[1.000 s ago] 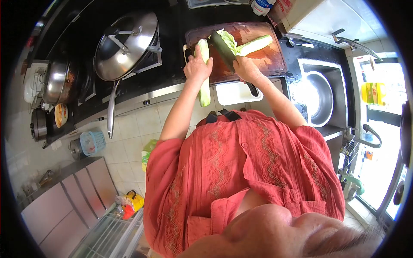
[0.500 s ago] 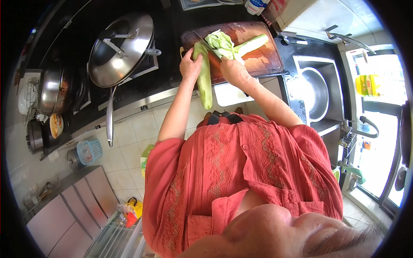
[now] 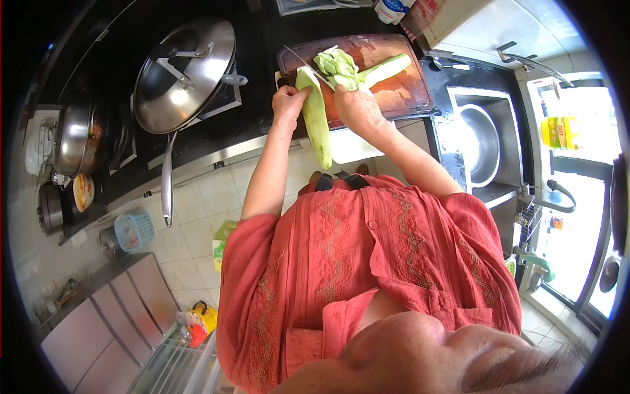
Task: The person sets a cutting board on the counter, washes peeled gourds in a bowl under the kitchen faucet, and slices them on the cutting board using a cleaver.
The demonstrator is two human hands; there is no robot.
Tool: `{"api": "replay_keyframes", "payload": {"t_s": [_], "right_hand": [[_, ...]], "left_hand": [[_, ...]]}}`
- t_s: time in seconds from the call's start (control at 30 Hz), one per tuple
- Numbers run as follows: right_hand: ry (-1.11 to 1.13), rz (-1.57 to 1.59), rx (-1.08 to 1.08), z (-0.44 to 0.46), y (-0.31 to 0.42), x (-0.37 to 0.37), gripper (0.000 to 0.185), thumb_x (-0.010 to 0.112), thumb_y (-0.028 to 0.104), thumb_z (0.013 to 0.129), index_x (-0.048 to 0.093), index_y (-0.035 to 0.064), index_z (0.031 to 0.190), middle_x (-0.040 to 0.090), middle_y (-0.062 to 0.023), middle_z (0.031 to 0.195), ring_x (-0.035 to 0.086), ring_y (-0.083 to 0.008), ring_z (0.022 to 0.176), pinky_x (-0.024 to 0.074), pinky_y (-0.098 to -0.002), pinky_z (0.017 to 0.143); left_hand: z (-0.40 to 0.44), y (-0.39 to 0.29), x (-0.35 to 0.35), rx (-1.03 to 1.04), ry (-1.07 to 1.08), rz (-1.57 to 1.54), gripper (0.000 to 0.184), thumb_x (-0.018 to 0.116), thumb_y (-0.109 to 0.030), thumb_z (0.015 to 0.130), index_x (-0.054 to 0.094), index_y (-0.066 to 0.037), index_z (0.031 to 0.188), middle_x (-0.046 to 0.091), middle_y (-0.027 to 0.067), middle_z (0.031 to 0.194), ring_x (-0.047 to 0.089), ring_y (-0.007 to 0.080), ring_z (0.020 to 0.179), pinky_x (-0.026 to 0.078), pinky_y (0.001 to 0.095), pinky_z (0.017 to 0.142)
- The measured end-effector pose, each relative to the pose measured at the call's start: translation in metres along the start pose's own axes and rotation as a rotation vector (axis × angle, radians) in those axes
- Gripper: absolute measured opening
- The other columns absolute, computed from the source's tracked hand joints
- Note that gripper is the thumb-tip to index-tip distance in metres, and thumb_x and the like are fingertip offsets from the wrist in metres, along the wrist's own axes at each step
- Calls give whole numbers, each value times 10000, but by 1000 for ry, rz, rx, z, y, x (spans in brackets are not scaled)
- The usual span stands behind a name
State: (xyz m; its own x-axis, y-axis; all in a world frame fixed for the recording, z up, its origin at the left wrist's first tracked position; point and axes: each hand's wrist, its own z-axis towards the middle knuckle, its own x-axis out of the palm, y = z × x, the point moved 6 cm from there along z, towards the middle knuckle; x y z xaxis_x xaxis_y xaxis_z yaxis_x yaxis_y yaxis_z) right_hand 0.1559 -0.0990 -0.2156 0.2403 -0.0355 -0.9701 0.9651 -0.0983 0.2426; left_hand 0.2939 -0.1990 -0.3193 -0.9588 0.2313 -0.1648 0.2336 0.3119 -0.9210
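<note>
My left hand [image 3: 289,104] is closed around a long pale-green celtuce stem [image 3: 316,125], which hangs over the board's near edge toward my body. In my right hand [image 3: 357,108] is a kitchen knife [image 3: 307,64], its thin blade slanting up and left past the stem's top end. My fingers hide the handle. Beyond the knife, a heap of pale-green peelings [image 3: 336,64] lies on the wooden cutting board [image 3: 387,92]. A second pale-green stem [image 3: 387,69] rests to the right of that heap.
A lidded wok [image 3: 187,72] stands on the stove at the left, its long handle pointing toward me. Right of the board is a sink with a metal basin [image 3: 482,144]. A white bin or tray [image 3: 354,146] sits below the counter edge. A yellow-labelled container [image 3: 559,132] is by the window.
The celtuce stem has shifted slightly downward and right, and my left hand has moved down a little. The knife blade has moved left, its tip now beyond the stem's top.
</note>
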Motion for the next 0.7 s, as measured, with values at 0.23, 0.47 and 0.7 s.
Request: {"api": "replay_keyframes", "payload": {"t_s": [0.23, 0.47, 0.7], "right_hand": [[88, 67, 70, 19, -17, 37, 196, 438, 121, 858, 582, 4, 919, 651, -225, 766, 660, -374, 759, 526, -457, 702], [49, 55, 84, 7, -10, -3, 176, 477, 105, 827, 612, -7, 816, 641, -237, 751, 652, -389, 762, 523, -467, 687], [64, 66, 16, 27, -20, 23, 173, 477, 111, 835, 600, -5, 797, 641, -222, 734, 649, -390, 716, 523, -470, 662]], "left_hand": [[-3, 1, 18, -103, 205, -244, 209, 723, -163, 734, 527, -90, 720, 503, -17, 594, 441, 84, 442, 338, 231, 370], [10, 7, 18, -208, 119, -226, 246, 729, -257, 703, 532, -110, 718, 510, -6, 613, 453, 91, 477, 381, 248, 410], [16, 11, 19, -288, 146, -264, 216, 706, -259, 683, 558, -113, 741, 483, -11, 595, 417, 95, 452, 373, 246, 418]]}}
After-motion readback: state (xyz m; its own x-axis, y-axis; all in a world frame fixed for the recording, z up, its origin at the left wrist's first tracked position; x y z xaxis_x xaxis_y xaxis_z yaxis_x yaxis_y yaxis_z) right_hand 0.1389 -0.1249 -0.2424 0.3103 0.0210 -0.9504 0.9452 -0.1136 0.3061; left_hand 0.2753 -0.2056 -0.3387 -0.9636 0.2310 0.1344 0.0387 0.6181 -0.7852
